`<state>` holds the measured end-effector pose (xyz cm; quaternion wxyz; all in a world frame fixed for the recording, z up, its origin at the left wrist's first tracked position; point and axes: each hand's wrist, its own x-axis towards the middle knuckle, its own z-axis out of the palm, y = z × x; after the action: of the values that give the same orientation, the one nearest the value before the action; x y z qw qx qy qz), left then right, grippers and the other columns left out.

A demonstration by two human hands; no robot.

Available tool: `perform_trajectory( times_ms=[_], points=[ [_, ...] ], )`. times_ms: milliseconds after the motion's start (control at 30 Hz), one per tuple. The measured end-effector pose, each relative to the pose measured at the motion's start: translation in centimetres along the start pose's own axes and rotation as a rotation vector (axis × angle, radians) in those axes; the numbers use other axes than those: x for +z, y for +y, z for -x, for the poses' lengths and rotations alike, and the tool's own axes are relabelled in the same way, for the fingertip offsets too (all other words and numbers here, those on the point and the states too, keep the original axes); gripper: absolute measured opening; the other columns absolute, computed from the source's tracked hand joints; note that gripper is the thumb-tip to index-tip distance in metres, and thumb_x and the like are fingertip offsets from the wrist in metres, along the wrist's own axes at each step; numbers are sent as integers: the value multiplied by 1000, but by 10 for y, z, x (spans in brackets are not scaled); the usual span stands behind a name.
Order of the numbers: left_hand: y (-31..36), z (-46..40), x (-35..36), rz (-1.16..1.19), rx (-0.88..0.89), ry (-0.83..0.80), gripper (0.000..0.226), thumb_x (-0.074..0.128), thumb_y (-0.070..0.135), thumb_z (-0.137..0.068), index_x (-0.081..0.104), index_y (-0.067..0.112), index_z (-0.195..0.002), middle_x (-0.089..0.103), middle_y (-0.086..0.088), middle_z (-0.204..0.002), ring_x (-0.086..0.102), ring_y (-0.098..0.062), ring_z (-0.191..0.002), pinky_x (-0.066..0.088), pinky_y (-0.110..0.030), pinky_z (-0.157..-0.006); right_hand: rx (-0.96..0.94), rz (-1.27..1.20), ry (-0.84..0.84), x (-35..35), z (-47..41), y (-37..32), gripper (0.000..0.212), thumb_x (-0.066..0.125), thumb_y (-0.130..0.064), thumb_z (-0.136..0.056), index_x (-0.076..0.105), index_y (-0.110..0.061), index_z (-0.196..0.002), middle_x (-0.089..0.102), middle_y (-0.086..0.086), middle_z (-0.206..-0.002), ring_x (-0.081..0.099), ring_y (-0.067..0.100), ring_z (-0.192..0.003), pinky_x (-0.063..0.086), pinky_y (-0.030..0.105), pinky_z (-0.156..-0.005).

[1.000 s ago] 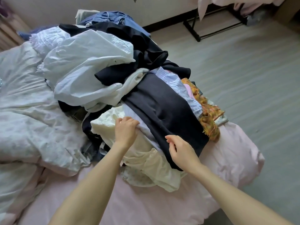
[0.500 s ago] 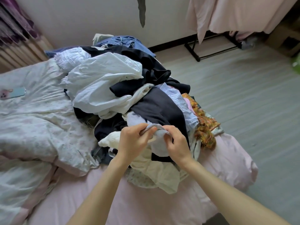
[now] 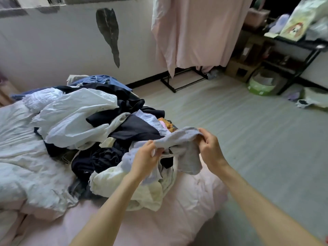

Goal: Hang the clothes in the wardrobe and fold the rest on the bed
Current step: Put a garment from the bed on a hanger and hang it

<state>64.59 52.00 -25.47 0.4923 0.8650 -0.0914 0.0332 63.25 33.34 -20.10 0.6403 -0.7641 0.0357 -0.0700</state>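
A big heap of mixed clothes (image 3: 92, 121), white, black, blue and cream, covers the pink bed (image 3: 186, 201). Both hands hold a light grey-lilac garment (image 3: 184, 144) lifted just above the heap's near right end. My left hand (image 3: 144, 158) pinches its left part. My right hand (image 3: 209, 148) grips its upper right edge. The cloth stretches between them and its lower part droops toward the cream garment (image 3: 124, 181) below.
A crumpled white duvet (image 3: 21, 157) lies on the bed's left. A black clothes rack (image 3: 184, 82) with pink cloth (image 3: 195, 29) hanging on it stands by the far wall. Right of it are a black shelf (image 3: 301, 50), boxes and a green tub (image 3: 262, 84) on the grey floor.
Both hands have pulled the grey-lilac garment out of the heap, raised it and spread it apart. The camera has tilted up, showing the rack and shelf.
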Motion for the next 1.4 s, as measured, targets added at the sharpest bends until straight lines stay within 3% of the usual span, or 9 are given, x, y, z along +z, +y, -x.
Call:
perform_trajectory(
  times_ms=[67, 233, 500, 667, 800, 967, 1133, 1233, 1400],
  points=[
    [17, 5, 13, 63, 21, -29, 12, 57, 5, -91, 62, -1, -82, 58, -4, -70, 50, -14, -69, 34, -24, -62, 39, -97, 133, -26, 17, -4, 20, 37, 7, -93, 57, 9, -90, 56, 8, -79, 49, 13, -73, 41, 26, -66],
    [97, 25, 46, 133, 221, -224, 32, 46, 6, -96, 41, 22, -68, 38, 12, -62, 36, -1, -57, 29, -27, -58, 33, -258, 482, -106, 71, -20, 29, 40, -4, -95, 64, -18, -86, 65, -4, -84, 60, 8, -80, 49, 20, -70],
    [191, 107, 146, 138, 403, -767, 22, 44, 6, -97, 49, 9, -75, 46, 0, -68, 40, -9, -65, 32, -30, -63, 228, -31, 135, -219, 237, 3, 49, 54, 6, -88, 47, -33, -117, 58, -9, -111, 56, -9, -94, 48, 10, -79],
    [250, 171, 210, 194, 463, -1060, 18, 40, -5, -93, 52, -7, -80, 47, -7, -75, 39, -13, -70, 34, -23, -62, 221, 201, 515, -255, 337, 12, 27, 65, 6, -80, 62, -20, -85, 60, -15, -68, 55, -5, -65, 44, 15, -64],
    [274, 211, 250, 116, 587, -1211, 36, 53, 20, -95, 36, 13, -63, 30, 5, -60, 26, -9, -55, 25, -19, -50, 226, 180, 995, -275, 414, 10, 32, 56, -12, -82, 36, -18, -58, 35, -15, -47, 29, -2, -47, 26, 14, -47],
    [279, 261, 298, -214, 826, -1484, 34, 68, 41, -79, 45, 20, -67, 47, 7, -62, 42, -10, -57, 34, -19, -53, 314, 273, 1302, -273, 488, 6, 41, 46, 3, -90, 27, -19, -62, 27, -14, -47, 24, 2, -46, 22, 15, -44],
    [278, 302, 331, -327, 1001, -1566, 24, 63, 31, -84, 54, 11, -73, 56, -2, -73, 48, -19, -70, 33, -25, -57, 399, 265, 1549, -261, 542, -3, 13, 45, 2, -88, 55, 6, -82, 44, 13, -69, 40, 11, -68, 32, 14, -55],
    [285, 323, 343, -356, 1115, -1520, 30, 58, 30, -86, 41, 20, -63, 53, -1, -72, 48, -23, -71, 33, -29, -60, 369, 280, 1732, -256, 565, -14, 19, 44, 3, -88, 58, -4, -78, 48, 5, -73, 42, 6, -66, 35, 12, -57],
    [318, 354, 363, -270, 1165, -1470, 16, 48, 22, -93, 60, 11, -91, 65, -9, -90, 57, -30, -85, 40, -31, -66, 330, 302, 2072, -251, 620, -37, 32, 43, 0, -88, 51, -19, -64, 45, -17, -55, 36, -2, -52, 32, 12, -51]
  ],
)
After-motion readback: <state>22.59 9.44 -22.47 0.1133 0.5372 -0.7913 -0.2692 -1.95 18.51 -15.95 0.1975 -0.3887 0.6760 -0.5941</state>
